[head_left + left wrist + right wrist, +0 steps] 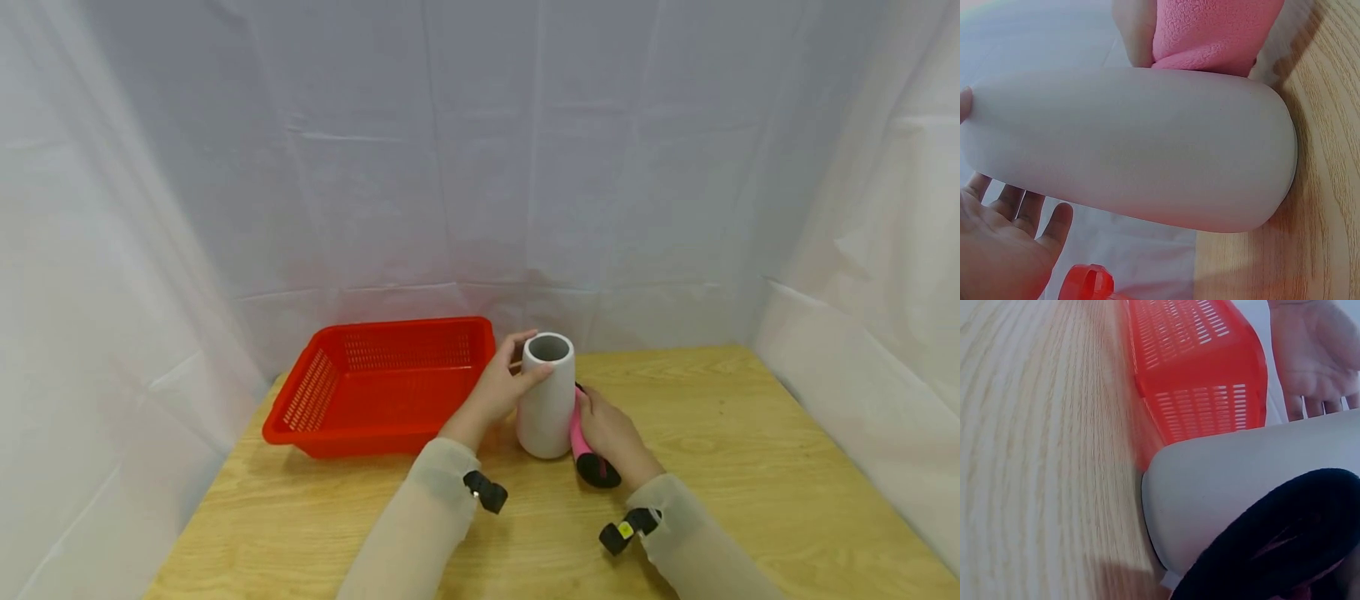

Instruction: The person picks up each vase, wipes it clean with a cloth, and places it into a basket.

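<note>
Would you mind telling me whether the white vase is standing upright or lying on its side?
Upright. The white vase stands on its base on the table, open mouth facing up, with the left hand around its upper side.

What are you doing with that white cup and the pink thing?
A person's left hand holds a white cup standing upright on a wooden table. The right hand grips a pink and black thing pressed against the cup's side. A red basket sits just left of them.
</note>
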